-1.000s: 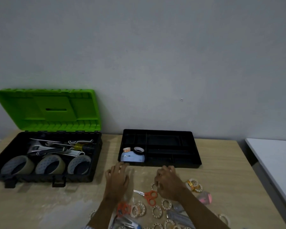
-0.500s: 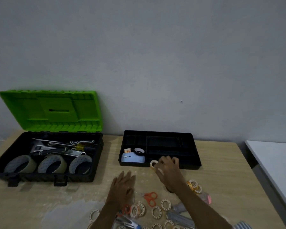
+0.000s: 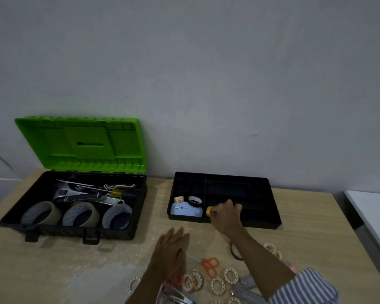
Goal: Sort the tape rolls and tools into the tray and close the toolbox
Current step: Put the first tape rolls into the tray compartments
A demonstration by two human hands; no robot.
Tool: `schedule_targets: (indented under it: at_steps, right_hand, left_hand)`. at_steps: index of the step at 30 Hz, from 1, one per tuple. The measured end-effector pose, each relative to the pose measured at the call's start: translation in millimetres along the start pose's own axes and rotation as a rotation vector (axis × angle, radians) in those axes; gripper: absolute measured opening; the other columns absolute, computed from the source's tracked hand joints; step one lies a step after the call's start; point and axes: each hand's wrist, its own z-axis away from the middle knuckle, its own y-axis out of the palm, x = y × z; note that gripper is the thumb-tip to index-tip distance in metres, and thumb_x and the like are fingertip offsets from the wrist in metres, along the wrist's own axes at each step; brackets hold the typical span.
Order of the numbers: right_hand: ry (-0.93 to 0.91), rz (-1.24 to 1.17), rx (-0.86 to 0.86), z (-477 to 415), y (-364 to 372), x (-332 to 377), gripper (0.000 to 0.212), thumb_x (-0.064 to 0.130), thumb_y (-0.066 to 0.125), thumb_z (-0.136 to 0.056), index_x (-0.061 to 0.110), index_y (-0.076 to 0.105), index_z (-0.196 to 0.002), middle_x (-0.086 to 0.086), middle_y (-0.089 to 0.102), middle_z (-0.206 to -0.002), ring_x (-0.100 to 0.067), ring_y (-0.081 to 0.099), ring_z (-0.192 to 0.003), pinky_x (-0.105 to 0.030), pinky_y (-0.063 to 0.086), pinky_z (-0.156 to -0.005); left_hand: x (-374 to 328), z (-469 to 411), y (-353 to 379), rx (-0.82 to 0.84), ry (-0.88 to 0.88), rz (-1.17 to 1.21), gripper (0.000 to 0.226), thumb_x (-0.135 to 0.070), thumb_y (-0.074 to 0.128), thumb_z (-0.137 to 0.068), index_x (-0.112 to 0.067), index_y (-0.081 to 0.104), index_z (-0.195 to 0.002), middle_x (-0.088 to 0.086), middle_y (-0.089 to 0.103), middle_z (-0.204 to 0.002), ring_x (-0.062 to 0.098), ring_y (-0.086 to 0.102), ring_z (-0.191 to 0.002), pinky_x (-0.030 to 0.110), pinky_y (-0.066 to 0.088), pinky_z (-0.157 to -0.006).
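Observation:
My right hand [image 3: 225, 216] reaches over the front wall of the black tray [image 3: 259, 183] and pinches a small yellow tape roll [image 3: 209, 211]. The tray's left compartments hold a small white-and-orange roll [image 3: 179, 199], a black tape roll [image 3: 195, 201] and a pale blue object [image 3: 185, 211]. My left hand [image 3: 171, 251] lies flat on the table with straight fingers, holding nothing. Several small tape rolls [image 3: 217, 285] and orange scissors [image 3: 210, 266] lie near the front edge. The open toolbox [image 3: 75, 232] with its green lid [image 3: 81, 144] raised stands at the left.
Inside the toolbox lie three large tape rolls [image 3: 80, 216], a wrench [image 3: 68, 193] and a screwdriver [image 3: 121, 192]. A black ring [image 3: 235, 252] sits right of my arm. A white table [image 3: 373, 216] adjoins at the right. The wall stands just behind tray and toolbox.
My right hand lifted a small roll from the pile and carried it forward over the tray's front wall. My left hand drew back toward me and lies flat.

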Motion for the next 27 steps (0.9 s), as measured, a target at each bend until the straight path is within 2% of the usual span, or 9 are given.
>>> schedule_targets:
  at_steps: [7,12,15,18,19,20,22,24,27]
  right_hand:
    - [-0.090,-0.020,0.094,10,6,-3,0.037,0.027,0.030,-0.101,0.014,0.059,-0.120,-0.007,0.056,-0.126,-0.028,0.036,-0.119,-0.044,0.026,-0.100]
    - [-0.032,-0.181,-0.030,13,10,-4,0.027,0.025,0.037,-0.097,0.019,0.048,-0.121,-0.002,0.056,-0.125,-0.024,0.038,-0.118,-0.041,0.025,-0.099]
    - [-0.027,-0.186,-0.052,11,10,-2,0.028,0.020,0.039,-0.095,0.022,0.044,-0.122,-0.002,0.057,-0.124,-0.026,0.039,-0.116,-0.042,0.026,-0.098]
    - [-0.034,-0.130,-0.028,9,12,1,0.030,0.018,0.038,-0.096,0.023,0.046,-0.124,-0.002,0.057,-0.127,-0.026,0.038,-0.120,-0.044,0.025,-0.100]
    - [-0.033,-0.130,-0.025,8,13,1,0.031,0.018,0.038,-0.096,0.023,0.047,-0.125,-0.002,0.057,-0.128,-0.026,0.037,-0.121,-0.044,0.024,-0.101]
    - [-0.033,-0.131,-0.026,7,13,2,0.031,0.017,0.039,-0.096,0.023,0.047,-0.125,-0.002,0.056,-0.129,-0.027,0.036,-0.122,-0.044,0.024,-0.101]
    - [-0.030,-0.140,-0.032,4,11,2,0.032,0.016,0.039,-0.095,0.022,0.049,-0.125,-0.002,0.058,-0.127,-0.027,0.036,-0.122,-0.044,0.024,-0.101]
    - [-0.019,-0.174,-0.021,0,8,1,0.032,0.017,0.035,-0.097,0.022,0.051,-0.124,-0.004,0.059,-0.124,-0.026,0.037,-0.121,-0.043,0.025,-0.100]
    - [0.035,-0.316,0.081,-3,8,1,0.034,0.023,0.031,-0.100,0.025,0.051,-0.129,-0.010,0.056,-0.125,-0.027,0.035,-0.124,-0.042,0.023,-0.101]
  left_hand:
    - [0,-1,3,-0.082,0.031,-0.043,0.052,-0.030,0.030,-0.100,-0.029,0.019,-0.151,-0.006,0.008,-0.161,0.011,0.004,-0.148,0.036,0.003,-0.121]
    - [0,0,2,-0.172,0.087,-0.046,0.049,-0.029,0.039,-0.097,-0.027,0.034,-0.145,-0.010,0.024,-0.156,0.002,0.019,-0.143,0.029,0.010,-0.118]
    - [-3,3,-3,-0.302,0.165,-0.130,0.041,-0.042,0.064,-0.077,-0.030,0.066,-0.116,-0.010,0.063,-0.124,-0.001,0.056,-0.116,0.025,0.038,-0.104]
    - [-5,5,-5,-0.252,0.182,-0.099,0.042,-0.049,0.079,-0.057,-0.033,0.073,-0.096,-0.018,0.067,-0.106,-0.002,0.065,-0.096,0.018,0.047,-0.088]
    - [-5,6,-7,-0.231,0.179,-0.107,0.047,-0.050,0.082,-0.053,-0.035,0.072,-0.097,-0.017,0.067,-0.108,-0.002,0.064,-0.097,0.018,0.048,-0.087]
    - [-2,5,-4,-0.227,0.171,-0.108,0.049,-0.048,0.078,-0.062,-0.034,0.068,-0.107,-0.015,0.062,-0.120,0.000,0.059,-0.109,0.020,0.044,-0.093]
    - [1,2,-1,-0.181,0.166,-0.115,0.047,-0.040,0.053,-0.086,-0.033,0.048,-0.133,-0.012,0.038,-0.146,0.002,0.034,-0.134,0.027,0.025,-0.108]
    - [1,-1,1,-0.137,0.147,-0.078,0.047,-0.036,0.042,-0.092,-0.033,0.040,-0.139,-0.016,0.026,-0.152,0.001,0.023,-0.138,0.028,0.018,-0.110]
    - [-1,-3,1,-0.133,0.119,-0.062,0.045,-0.032,0.041,-0.092,-0.032,0.041,-0.137,-0.015,0.028,-0.150,0.002,0.025,-0.136,0.029,0.020,-0.109]
